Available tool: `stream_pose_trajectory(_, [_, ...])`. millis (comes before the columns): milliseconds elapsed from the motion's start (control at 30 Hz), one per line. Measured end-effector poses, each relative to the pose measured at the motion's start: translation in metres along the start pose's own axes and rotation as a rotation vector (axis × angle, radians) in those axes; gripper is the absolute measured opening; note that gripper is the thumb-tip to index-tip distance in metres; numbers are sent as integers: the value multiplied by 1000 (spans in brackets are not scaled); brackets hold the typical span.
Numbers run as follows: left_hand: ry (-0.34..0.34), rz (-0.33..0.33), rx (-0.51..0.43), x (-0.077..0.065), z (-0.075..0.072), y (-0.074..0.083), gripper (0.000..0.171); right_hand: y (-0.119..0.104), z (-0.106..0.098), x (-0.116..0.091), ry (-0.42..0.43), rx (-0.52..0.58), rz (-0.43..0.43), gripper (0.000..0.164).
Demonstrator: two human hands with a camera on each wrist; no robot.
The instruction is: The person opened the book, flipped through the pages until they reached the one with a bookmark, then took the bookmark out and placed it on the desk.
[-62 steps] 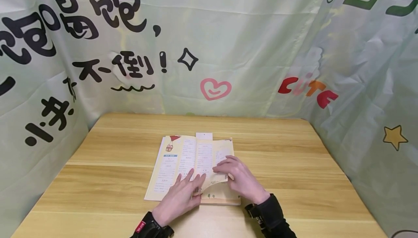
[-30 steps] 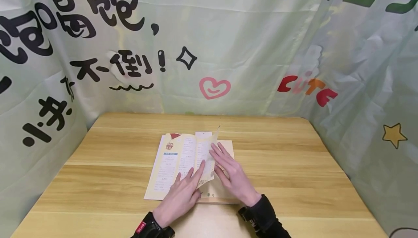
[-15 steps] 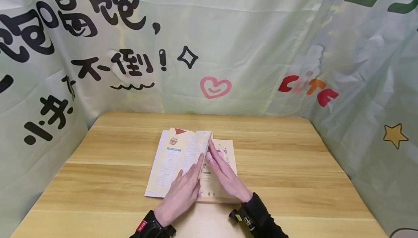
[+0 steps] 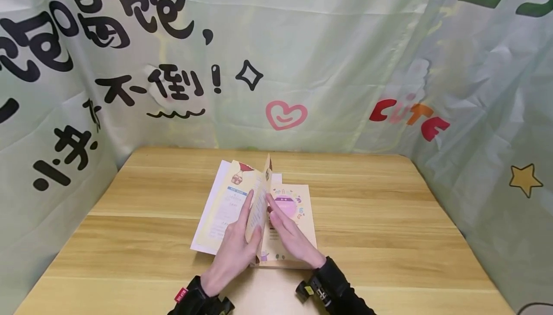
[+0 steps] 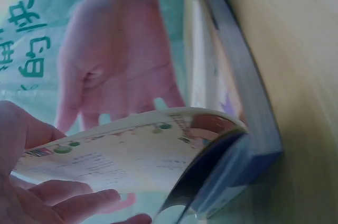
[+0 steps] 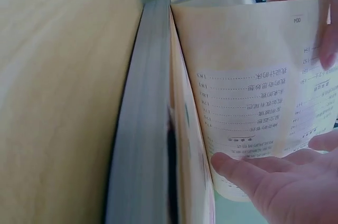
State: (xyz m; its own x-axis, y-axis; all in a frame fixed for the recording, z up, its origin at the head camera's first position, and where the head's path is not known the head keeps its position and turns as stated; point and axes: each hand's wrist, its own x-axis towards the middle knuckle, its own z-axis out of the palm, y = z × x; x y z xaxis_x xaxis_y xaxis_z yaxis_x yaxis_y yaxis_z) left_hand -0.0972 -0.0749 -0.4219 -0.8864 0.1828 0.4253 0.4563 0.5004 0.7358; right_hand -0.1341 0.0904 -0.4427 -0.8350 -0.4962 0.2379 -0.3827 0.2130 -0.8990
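Observation:
An open paperback book (image 4: 302,224) lies on the wooden table, its left part tilted up. One leaf (image 4: 260,199) stands nearly upright near the spine; a pink printed page shows to its right. My left hand (image 4: 231,250) holds the left-hand pages: in the left wrist view its thumb lies over the leaf (image 5: 116,155) and its fingers are underneath. Straight-fingered, my right hand (image 4: 298,243) rests against the right face of the upright leaf. Lines of print on the leaf (image 6: 248,92) face the right wrist camera. The fingers of my left hand (image 6: 330,39) show at its edge.
A white tab (image 4: 277,178) sticks out behind the book's top edge. The wooden table (image 4: 389,209) extends to both sides and in front. Printed cloth (image 4: 337,65) hangs round the back and sides.
The leaf has swung from the right side up to nearly upright, followed leftward by my right hand. The left pages have lifted, and my left thumb has come over the leaf. A pink page is uncovered.

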Motion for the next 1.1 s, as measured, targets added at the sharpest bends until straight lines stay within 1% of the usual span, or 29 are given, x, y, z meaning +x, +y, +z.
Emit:
stream_pose_trajectory(100, [25, -36, -97, 2, -5, 3, 86, 3, 2, -1, -11, 2, 6, 50])
stream_pose_trajectory(233, [62, -37, -154, 5, -12, 5, 84, 4, 3, -2, -34, -30, 22, 51])
stream_pose_trajectory(333, [93, -15, -126, 8, -18, 5, 82, 5, 4, -4, -55, -67, 43, 53])
stream_pose_trajectory(500, [126, 29, -69, 10, -28, 5, 86, 6, 4, -7, -83, -129, 49, 56])
stream_pose_trajectory(600, [128, 42, 5, 11, -31, 4, 88, 7, 3, -8, -90, -154, 43, 58])
stream_pose_trajectory(833, [136, 82, 299, 10, -34, -3, 88, 11, 4, -9, -114, -218, 38, 59])
stream_pose_trajectory(933, [131, 90, 398, 9, -33, -7, 88, 12, 4, -9, -139, -248, 41, 59])
stream_pose_trajectory(1000, [118, 90, 449, 8, -32, -10, 87, 11, 4, -10, -160, -260, 47, 59])
stream_pose_trajectory(1100, [83, 74, 492, 6, -31, -14, 84, 11, 4, -10, -188, -268, 58, 59])
